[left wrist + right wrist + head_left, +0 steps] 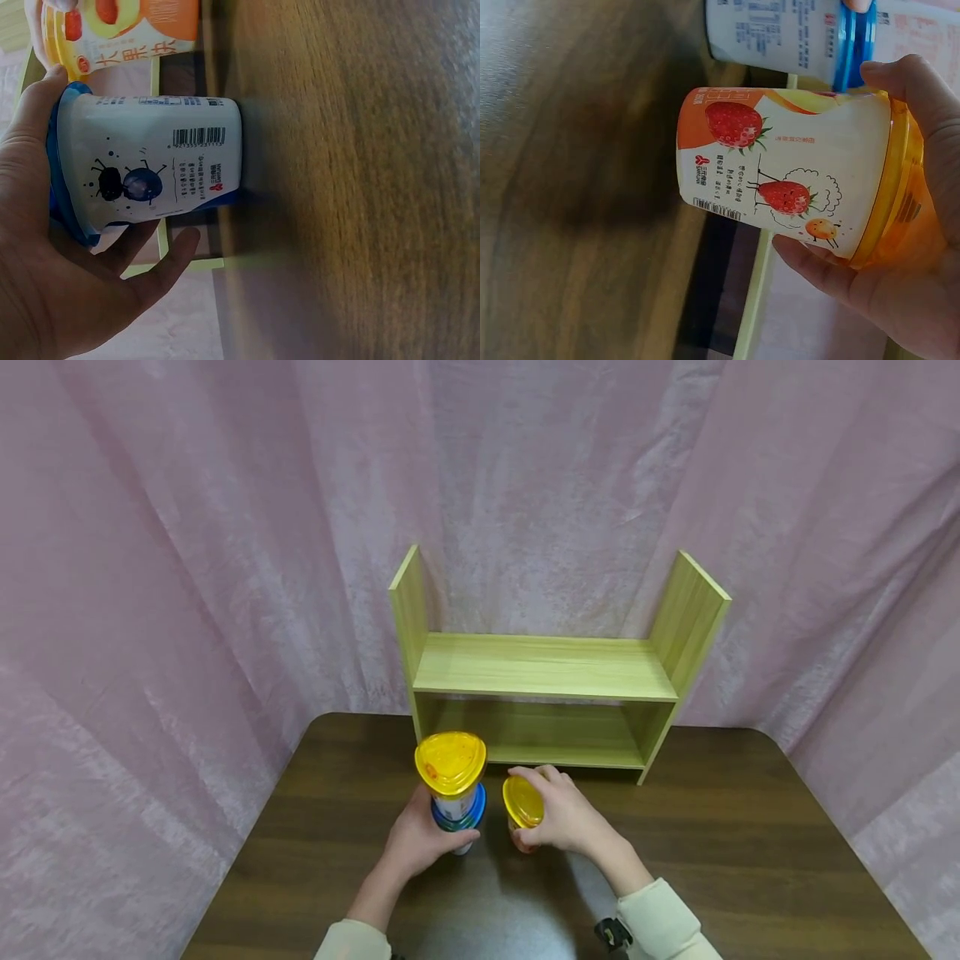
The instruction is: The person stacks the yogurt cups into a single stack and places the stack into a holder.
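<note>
Three cups (787,176), lids (450,762) up, long axes near-vertical.

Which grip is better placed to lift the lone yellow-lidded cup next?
Probably the right grip: it curls round the lone cup, while the left grip is around the blue-lidded cup of the stack.

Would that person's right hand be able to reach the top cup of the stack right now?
Probably, once it is free: the right hand is around another yellow-lidded cup, but nothing seems to block the top cup, as the left hand grips lower down.
</note>
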Action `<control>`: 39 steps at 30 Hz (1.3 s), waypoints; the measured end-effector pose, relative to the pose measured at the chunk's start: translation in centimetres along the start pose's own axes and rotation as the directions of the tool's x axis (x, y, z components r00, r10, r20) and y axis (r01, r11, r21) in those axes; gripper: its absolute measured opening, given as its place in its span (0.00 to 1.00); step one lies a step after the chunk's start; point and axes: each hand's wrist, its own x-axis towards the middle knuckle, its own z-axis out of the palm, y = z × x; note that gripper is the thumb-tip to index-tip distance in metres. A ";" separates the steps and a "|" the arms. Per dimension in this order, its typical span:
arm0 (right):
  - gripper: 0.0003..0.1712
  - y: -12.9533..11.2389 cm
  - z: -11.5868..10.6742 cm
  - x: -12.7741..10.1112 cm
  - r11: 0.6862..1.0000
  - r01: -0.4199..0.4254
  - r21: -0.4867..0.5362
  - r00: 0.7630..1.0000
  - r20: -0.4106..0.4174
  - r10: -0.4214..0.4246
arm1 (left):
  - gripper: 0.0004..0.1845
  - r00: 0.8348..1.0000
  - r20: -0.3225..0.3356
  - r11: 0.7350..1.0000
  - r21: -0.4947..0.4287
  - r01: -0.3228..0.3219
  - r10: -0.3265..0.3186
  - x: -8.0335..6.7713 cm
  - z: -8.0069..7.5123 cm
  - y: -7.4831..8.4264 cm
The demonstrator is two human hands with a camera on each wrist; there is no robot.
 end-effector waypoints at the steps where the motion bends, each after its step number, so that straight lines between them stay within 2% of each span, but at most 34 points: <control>1: 0.49 -0.1 -0.2 0.0 1.000 -0.001 -0.002 1.000 -0.004 0.001 | 0.52 1.000 0.000 1.000 0.000 0.004 -0.004 0.0 0.0 0.0; 16: 0.49 -1.1 -2.5 0.6 0.999 -0.007 -0.053 0.998 -0.069 0.003 | 0.52 1.000 -0.008 1.000 -0.010 -0.001 0.001 0.0 0.1 -0.2; 26: 0.50 -2.0 -4.5 1.0 0.997 -0.024 -0.070 0.996 -0.084 0.018 | 0.52 1.000 -0.010 1.000 -0.016 0.000 0.000 0.1 0.1 -0.2; 39: 0.49 -2.3 -5.4 1.4 0.997 -0.042 -0.064 0.995 -0.088 0.036 | 0.53 1.000 -0.007 1.000 -0.025 -0.005 0.005 0.1 0.1 -0.4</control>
